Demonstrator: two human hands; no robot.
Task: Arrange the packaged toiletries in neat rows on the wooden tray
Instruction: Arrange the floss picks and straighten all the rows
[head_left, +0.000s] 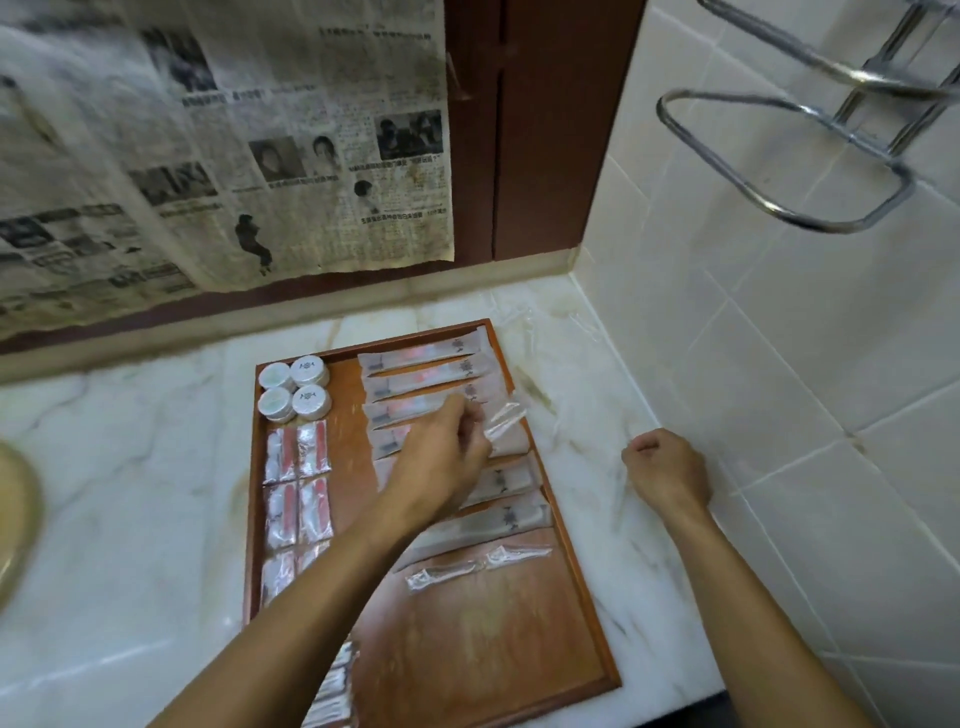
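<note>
The left hand (447, 457) reaches across the tray (582, 587) and pinches a small clear packet (504, 418) between thumb and fingers (475, 423), holding it over the right edge of the column of long sachets (431, 376); the packet is blurred, so what it contains cannot be made out. The right hand (667, 467) rests on the marble table (130, 519) just right of the tray, curled into a loose fist with nothing visible in it. The rest of the stock lies on the tray: four round tubs (295, 389) at the far left corner, paired small packs (297, 483) in a column below them, the long sachets stacked down the right half, and two clear packets (478, 564) end to end beneath those. Everything here looks very light and thin, so a fingertip pinch is probably enough. The film wrappers are likely slick and limp (they may bend or slide when held by one end), so a hold near the middle, or one end with the other laid down first, should keep them straight. The long sachets seem stiffer, and pushing on their long edge would probably square them. The tubs are rigid and best taken by the rim. A careless sweep of the forearm could disturb the rows beneath it.
</note>
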